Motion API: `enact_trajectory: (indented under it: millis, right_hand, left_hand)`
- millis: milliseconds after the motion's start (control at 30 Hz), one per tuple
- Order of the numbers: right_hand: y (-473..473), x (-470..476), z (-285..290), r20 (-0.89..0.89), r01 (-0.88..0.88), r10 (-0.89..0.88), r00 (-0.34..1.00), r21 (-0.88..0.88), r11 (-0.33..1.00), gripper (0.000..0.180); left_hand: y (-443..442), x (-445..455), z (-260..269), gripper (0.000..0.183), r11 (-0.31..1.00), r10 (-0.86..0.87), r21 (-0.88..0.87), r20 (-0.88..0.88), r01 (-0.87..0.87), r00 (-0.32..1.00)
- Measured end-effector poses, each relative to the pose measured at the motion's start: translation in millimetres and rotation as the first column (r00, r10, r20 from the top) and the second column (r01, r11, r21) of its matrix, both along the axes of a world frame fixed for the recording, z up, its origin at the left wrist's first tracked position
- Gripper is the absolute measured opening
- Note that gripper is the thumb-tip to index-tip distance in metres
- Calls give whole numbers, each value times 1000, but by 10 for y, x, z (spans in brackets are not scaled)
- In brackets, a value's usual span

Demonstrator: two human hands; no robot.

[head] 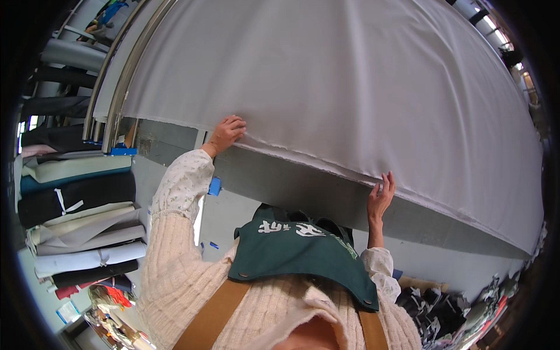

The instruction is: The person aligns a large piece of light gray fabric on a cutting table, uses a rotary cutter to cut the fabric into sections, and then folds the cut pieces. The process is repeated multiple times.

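A wide sheet of light grey fabric (306, 78) lies in layers over the table before me, with soft folds running away from me. Its frayed near edges hang close to the table's front edge. My left hand (227, 132) rests on the fabric edge at the left, fingers bent over it. Further right, my right hand (380, 196) touches the same edge with its fingers raised and spread a little. Whether either hand pinches the cloth is not clear.
Metal bars (127, 83) cross the fabric's left side. Fabric rolls (78, 197) are stacked at the left. A blue object (215, 186) lies near my left forearm. Dark bundles and scraps (433, 310) sit on the floor at lower right.
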State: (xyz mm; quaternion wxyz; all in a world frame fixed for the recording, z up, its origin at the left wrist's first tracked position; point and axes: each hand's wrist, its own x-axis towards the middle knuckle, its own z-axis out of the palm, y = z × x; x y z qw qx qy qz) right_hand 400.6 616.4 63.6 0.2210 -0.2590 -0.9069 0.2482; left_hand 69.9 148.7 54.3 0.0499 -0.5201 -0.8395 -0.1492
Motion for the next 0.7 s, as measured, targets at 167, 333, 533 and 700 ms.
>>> enact_trajectory:
  millis: [167,333,533,700]
  right_hand:
    - [-827,-277,243,-22,27,-24,999,121,992,59]
    - [-1094,-759,141,-16,38,-35,999,254,966,90]
    - [-771,-853,-101,80,152,-210,974,450,880,68]
    - [-861,-663,-208,122,152,-232,965,460,875,57]
  left_hand:
    - [-195,-276,-207,4,905,243,268,311,-330,919]
    - [-309,-807,187,7,960,92,244,176,-134,980]
    - [-686,-1093,680,45,953,-286,87,-62,290,956]
    - [-1044,-1235,727,47,946,-323,-17,-93,323,942]
